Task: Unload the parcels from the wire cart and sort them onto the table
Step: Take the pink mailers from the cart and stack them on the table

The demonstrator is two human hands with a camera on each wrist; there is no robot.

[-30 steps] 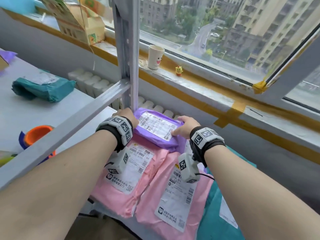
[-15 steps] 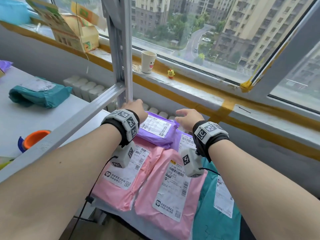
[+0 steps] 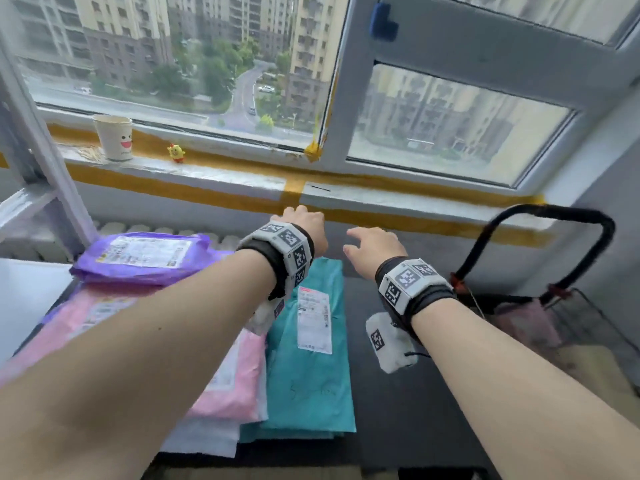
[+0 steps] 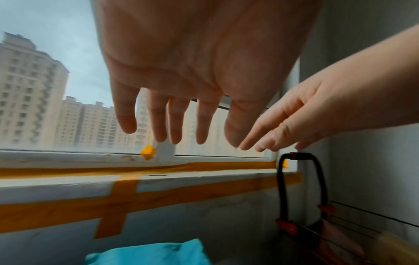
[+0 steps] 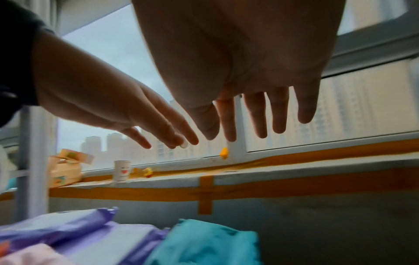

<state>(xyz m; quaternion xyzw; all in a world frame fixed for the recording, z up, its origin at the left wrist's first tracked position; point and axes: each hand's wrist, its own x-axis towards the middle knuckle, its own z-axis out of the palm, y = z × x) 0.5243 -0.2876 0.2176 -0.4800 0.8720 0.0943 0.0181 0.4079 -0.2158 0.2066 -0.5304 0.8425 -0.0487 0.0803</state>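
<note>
both forearms reach forward over the table edge, wrists banded with tracker cuffs; left hand [image 3: 306, 226] and right hand [image 3: 372, 249] hang side by side in the air, fingers straight and loosely spread, neither holding anything, wrist views confirm bare palms; under the left arm lie the pink parcels [image 3: 235, 382], overlapped, labels up; just beside them on the right the teal parcel [image 3: 311, 375] lies flat, label up, its far end below the left hand; beyond the pink ones the purple parcel [image 3: 145, 258] sits on top of the stack near the grey rack post [image 3: 52, 188]; table [image 3: 408, 393] surface dark and bare to the right of the teal; at far right the wire cart [image 3: 585, 327] with black loop handle [image 3: 554, 216], something pinkish inside, blurred, likely a parcel left to unload; judgement: hands are between parcels, heading for the cart; to do it well, swing right and reach down inside the basket clear of the handle, take the next bag flat with both hands, keep the label up, set it with its own colour; behind, sill with paper cup [image 3: 114, 136] and small yellow toy [image 3: 176, 153].
</note>
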